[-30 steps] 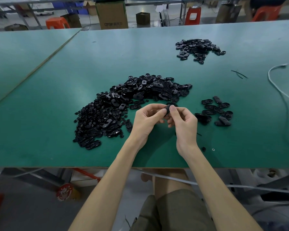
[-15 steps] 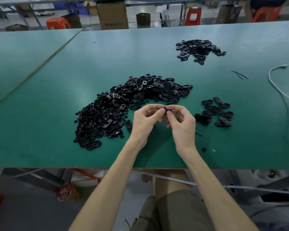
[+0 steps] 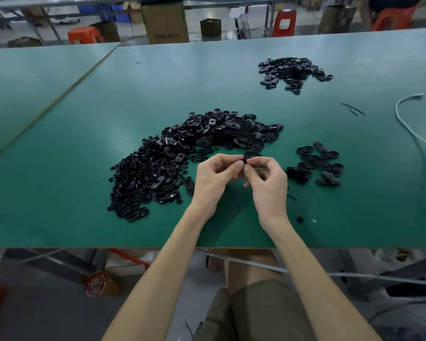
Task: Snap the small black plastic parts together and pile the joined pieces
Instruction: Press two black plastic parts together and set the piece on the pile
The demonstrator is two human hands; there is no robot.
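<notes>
A big heap of loose black plastic parts (image 3: 182,156) spreads over the middle of the green table (image 3: 59,193). Just in front of it, my left hand (image 3: 213,180) and my right hand (image 3: 268,185) meet fingertip to fingertip above the table. Both pinch one small black part (image 3: 246,159), mostly hidden by the fingers. A small group of black oval pieces (image 3: 317,164) lies right of my right hand. A second, smaller pile of black pieces (image 3: 290,71) sits far back on the right.
A white cable (image 3: 418,141) curves along the table's right side. Two thin black strips (image 3: 352,109) lie near it. A tiny black bit (image 3: 299,219) and a small ring (image 3: 314,220) rest by the front edge. Boxes and orange stools stand beyond the table.
Both hands stayed together at the same spot. The fingers shifted around the small black part, and the thumbs now press closer on it.
</notes>
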